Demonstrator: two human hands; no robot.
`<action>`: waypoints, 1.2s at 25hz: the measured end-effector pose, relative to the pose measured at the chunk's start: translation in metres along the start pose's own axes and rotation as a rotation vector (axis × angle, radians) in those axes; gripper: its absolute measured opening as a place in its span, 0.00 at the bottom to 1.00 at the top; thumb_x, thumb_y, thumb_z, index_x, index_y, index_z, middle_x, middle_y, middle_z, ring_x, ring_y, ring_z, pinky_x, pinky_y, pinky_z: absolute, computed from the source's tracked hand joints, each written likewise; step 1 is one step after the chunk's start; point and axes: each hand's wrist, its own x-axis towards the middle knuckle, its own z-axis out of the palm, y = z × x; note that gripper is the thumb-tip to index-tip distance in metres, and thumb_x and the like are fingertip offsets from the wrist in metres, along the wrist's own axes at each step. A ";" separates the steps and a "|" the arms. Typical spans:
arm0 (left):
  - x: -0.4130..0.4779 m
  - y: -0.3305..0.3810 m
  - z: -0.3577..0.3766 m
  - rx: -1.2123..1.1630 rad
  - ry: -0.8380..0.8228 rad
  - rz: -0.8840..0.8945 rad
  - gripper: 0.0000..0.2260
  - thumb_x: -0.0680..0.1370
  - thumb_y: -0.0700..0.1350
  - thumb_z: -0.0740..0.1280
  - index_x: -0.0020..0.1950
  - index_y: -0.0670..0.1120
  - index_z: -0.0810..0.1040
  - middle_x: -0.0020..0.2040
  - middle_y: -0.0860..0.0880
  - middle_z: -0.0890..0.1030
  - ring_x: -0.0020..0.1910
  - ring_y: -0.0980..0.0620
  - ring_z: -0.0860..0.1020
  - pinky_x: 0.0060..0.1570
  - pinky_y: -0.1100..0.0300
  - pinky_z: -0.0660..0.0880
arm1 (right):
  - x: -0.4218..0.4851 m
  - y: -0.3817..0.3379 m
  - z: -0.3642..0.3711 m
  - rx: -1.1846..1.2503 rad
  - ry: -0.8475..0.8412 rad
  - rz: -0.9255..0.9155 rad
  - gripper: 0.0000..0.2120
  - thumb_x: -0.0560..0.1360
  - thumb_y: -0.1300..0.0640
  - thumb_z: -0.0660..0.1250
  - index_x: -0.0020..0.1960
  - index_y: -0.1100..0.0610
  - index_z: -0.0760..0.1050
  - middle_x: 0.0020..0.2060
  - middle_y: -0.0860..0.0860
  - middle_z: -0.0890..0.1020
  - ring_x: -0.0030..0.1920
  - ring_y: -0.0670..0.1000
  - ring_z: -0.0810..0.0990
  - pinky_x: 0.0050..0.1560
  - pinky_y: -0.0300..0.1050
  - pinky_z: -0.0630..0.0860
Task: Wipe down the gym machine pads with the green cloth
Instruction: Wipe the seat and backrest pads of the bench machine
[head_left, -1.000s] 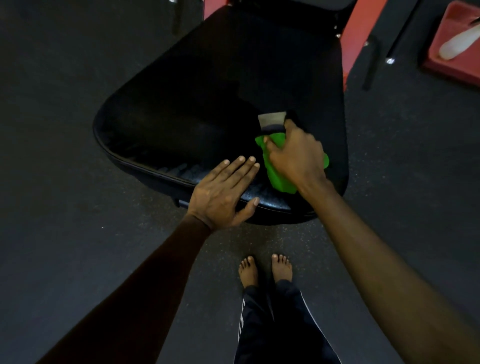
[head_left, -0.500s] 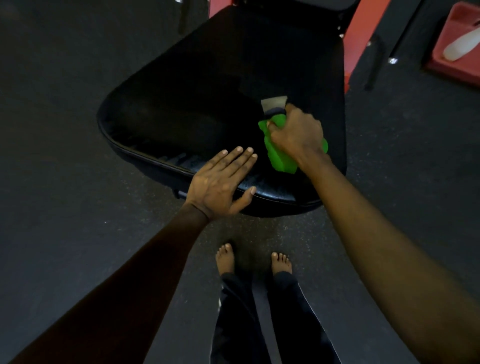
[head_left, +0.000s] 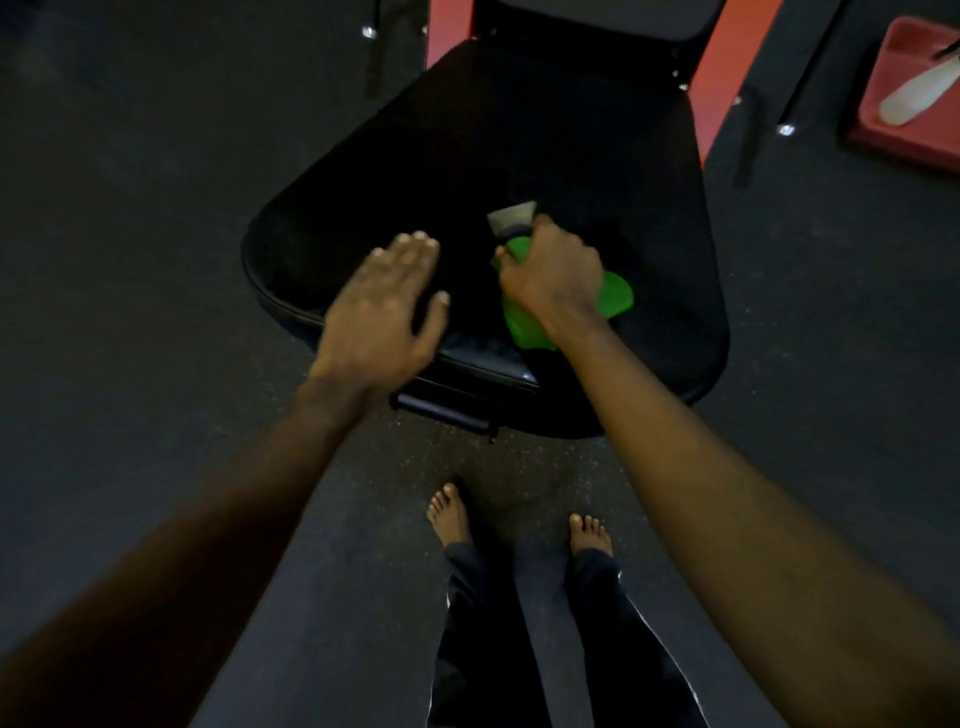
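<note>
A black padded seat (head_left: 519, 156) of a gym machine fills the upper middle of the view. My right hand (head_left: 550, 275) grips the bunched green cloth (head_left: 615, 296) and holds it against the pad near its front right. A grey patch (head_left: 511, 221) shows on the pad just beyond my knuckles. My left hand (head_left: 384, 306) is flat with straight fingers over the pad's front left edge; whether it touches the pad is unclear.
Red frame bars (head_left: 727, 78) rise behind the seat. A red tray (head_left: 883, 130) with a pale object (head_left: 919, 93) lies on the dark rubber floor at the top right. A black bracket (head_left: 441, 410) juts under the seat's front. My bare feet (head_left: 449, 512) stand just before it.
My left hand has shifted left and further onto the pad's front edge. My right hand with the cloth has moved slightly away from me across the pad. My feet have stepped apart.
</note>
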 end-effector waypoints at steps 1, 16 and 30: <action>0.003 -0.022 -0.005 0.024 -0.067 -0.032 0.27 0.82 0.54 0.55 0.77 0.40 0.67 0.76 0.41 0.69 0.77 0.46 0.65 0.78 0.52 0.58 | -0.002 -0.009 0.003 -0.002 -0.031 -0.058 0.20 0.78 0.44 0.66 0.64 0.56 0.73 0.58 0.58 0.82 0.59 0.62 0.79 0.54 0.50 0.74; 0.002 -0.066 0.011 0.013 -0.144 0.062 0.28 0.81 0.53 0.52 0.75 0.39 0.70 0.74 0.40 0.72 0.75 0.46 0.69 0.76 0.52 0.61 | 0.042 -0.060 0.033 -0.020 0.009 0.065 0.21 0.77 0.44 0.66 0.64 0.55 0.72 0.60 0.56 0.81 0.60 0.60 0.80 0.56 0.50 0.74; -0.001 -0.068 0.014 -0.021 -0.105 0.079 0.27 0.82 0.52 0.52 0.77 0.38 0.66 0.76 0.40 0.69 0.76 0.47 0.66 0.77 0.52 0.60 | 0.073 -0.016 0.020 0.023 0.195 0.484 0.21 0.77 0.45 0.66 0.65 0.56 0.72 0.62 0.58 0.80 0.62 0.62 0.78 0.61 0.52 0.72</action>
